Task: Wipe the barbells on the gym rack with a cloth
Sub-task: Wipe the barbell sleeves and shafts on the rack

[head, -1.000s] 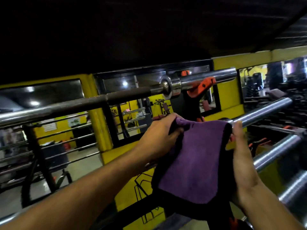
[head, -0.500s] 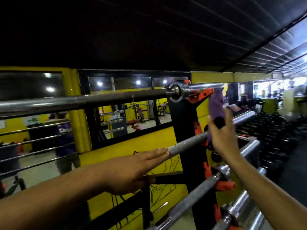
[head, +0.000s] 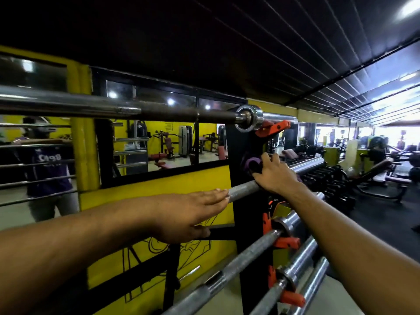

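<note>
Where the view begins, nearest the camera, two bare forearms reach in, and below them three barbells [head: 250, 253] slant across the black rack [head: 241, 196] on orange hooks [head: 286, 242]. Above these lies a fourth bar [head: 244, 187]: the left hand [head: 188, 214] rests flat on its knurled shaft, fingers straight, its grip apart. Further along, at the rack upright, the right hand [head: 273, 176] presses the purple cloth [head: 251, 163] against this same bar, grip clamped on the cloth. Higher up runs a fifth barbell [head: 159, 113] with a chrome collar. Beyond, a mirror [head: 159, 142] in the yellow wall shows a purple shirt whose reversed lettering is illegible.
</note>
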Available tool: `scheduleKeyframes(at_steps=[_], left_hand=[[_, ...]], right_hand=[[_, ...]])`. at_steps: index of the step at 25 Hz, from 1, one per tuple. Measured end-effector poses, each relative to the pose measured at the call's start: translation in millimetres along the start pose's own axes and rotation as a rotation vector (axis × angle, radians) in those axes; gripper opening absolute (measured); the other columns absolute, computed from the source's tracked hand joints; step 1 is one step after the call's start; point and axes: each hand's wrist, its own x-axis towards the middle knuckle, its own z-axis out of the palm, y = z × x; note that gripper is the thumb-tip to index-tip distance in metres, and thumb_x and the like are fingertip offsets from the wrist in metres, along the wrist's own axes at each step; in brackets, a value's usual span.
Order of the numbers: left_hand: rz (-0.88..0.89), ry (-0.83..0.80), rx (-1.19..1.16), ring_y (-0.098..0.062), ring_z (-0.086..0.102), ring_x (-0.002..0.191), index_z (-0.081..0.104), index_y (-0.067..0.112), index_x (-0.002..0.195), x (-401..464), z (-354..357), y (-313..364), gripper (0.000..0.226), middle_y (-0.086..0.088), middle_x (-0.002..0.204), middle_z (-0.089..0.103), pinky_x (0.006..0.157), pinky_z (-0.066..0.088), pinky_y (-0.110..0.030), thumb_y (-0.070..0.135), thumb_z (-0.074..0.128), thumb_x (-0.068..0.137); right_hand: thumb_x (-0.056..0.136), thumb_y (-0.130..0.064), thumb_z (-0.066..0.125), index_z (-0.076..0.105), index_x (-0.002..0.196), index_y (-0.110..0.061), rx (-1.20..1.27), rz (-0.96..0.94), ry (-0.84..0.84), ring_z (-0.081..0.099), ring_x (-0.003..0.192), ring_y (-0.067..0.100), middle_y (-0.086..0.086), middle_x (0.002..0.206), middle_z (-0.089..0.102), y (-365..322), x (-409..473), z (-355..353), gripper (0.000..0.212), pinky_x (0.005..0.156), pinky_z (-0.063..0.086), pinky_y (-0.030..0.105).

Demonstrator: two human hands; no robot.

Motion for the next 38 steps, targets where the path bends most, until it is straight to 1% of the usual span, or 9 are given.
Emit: scheduleKeyframes(at_steps=[4, 6, 8, 13, 20, 25, 30, 33, 38], left_hand=[[-0.008, -0.009, 0.061, 0.004, -0.025, 0.143, -0.012, 0.028, 0.159, -2, 1, 6, 0.076, 0.014, 0.163, -0.024, 0.11, -0.01, -0.015, 0.04, 0.042, 0.106], [0.002, -0.031, 0.051, 0.003, -0.026, 0.144, -0.012, 0.027, 0.159, -2, 1, 3, 0.077, 0.013, 0.162, -0.026, 0.111, -0.012, -0.017, 0.039, 0.043, 0.106], [0.02, -0.024, 0.042, 0.003, -0.027, 0.144, -0.012, 0.029, 0.159, 0, -1, -1, 0.077, 0.014, 0.162, -0.025, 0.111, -0.014, -0.016, 0.038, 0.043, 0.106], [0.031, 0.002, -0.025, 0.006, -0.024, 0.145, -0.01, 0.032, 0.159, -1, 0, -3, 0.071, 0.017, 0.163, -0.023, 0.108, -0.016, -0.009, 0.039, 0.039, 0.107], [0.007, -0.042, -0.03, 0.006, -0.026, 0.142, -0.013, 0.028, 0.159, -12, -3, -1, 0.072, 0.016, 0.161, -0.027, 0.108, -0.014, -0.011, 0.036, 0.038, 0.108], [0.064, -0.152, 0.124, -0.002, -0.034, 0.143, -0.017, 0.02, 0.158, -23, -11, -7, 0.079, 0.007, 0.158, -0.036, 0.107, -0.022, -0.014, 0.032, 0.042, 0.107], [0.041, -0.112, 0.029, 0.003, -0.034, 0.141, -0.017, 0.024, 0.158, -29, -10, -2, 0.076, 0.009, 0.159, -0.034, 0.09, -0.027, 0.003, 0.029, 0.04, 0.107], [0.037, -0.079, 0.001, 0.005, -0.031, 0.141, -0.015, 0.025, 0.158, -30, -9, -3, 0.074, 0.011, 0.16, -0.032, 0.092, -0.025, 0.003, 0.031, 0.04, 0.108], [0.035, -0.097, -0.005, 0.005, -0.028, 0.142, -0.014, 0.026, 0.158, -30, -9, -4, 0.075, 0.014, 0.159, -0.032, 0.098, -0.022, -0.003, 0.032, 0.041, 0.108]], right_hand=[[0.091, -0.057, 0.037, 0.028, 0.143, -0.025, 0.015, -0.013, -0.07, 0.038, 0.134, 0.047, 0.015, 0.148, 0.032, -4, -11, 5, 0.061, 0.107, 0.029, 0.071], [0.097, -0.055, 0.029, 0.023, 0.15, -0.025, -0.014, -0.057, -0.061, 0.03, 0.143, 0.04, 0.017, 0.158, 0.024, -9, -36, 17, 0.061, 0.116, 0.016, 0.065], [0.093, -0.059, 0.017, 0.032, 0.146, -0.027, 0.089, -0.172, 0.047, 0.033, 0.141, 0.03, 0.006, 0.154, 0.034, -22, -67, 21, 0.064, 0.115, 0.023, 0.055], [0.096, -0.057, 0.029, 0.047, 0.134, -0.039, 0.193, -0.425, 0.194, 0.041, 0.126, 0.009, -0.016, 0.132, 0.051, -16, -70, 36, 0.046, 0.109, 0.03, 0.042], [0.1, -0.051, 0.042, 0.06, 0.123, -0.014, 0.254, -0.009, 0.292, 0.052, 0.119, 0.036, 0.014, 0.123, 0.062, 2, -8, 45, 0.047, 0.107, 0.035, 0.05], [0.099, -0.039, 0.051, 0.061, 0.112, -0.024, 0.55, -0.139, 0.362, 0.044, 0.111, 0.014, -0.004, 0.11, 0.058, -47, -63, 39, 0.022, 0.112, 0.028, 0.049], [0.101, -0.059, 0.031, 0.059, 0.114, -0.024, 0.534, -0.466, 0.412, 0.05, 0.108, 0.012, -0.009, 0.11, 0.058, -52, -92, 51, 0.047, 0.102, 0.034, 0.036], [0.101, -0.048, 0.042, 0.06, 0.107, -0.017, 0.469, -0.362, 0.385, 0.054, 0.092, 0.011, -0.011, 0.095, 0.055, -14, -56, 38, 0.037, 0.086, 0.035, 0.014], [0.095, -0.038, 0.048, 0.056, 0.111, -0.009, 0.249, -0.096, 0.265, 0.055, 0.106, 0.041, 0.018, 0.11, 0.059, 15, 0, 40, 0.034, 0.094, 0.044, 0.049]])
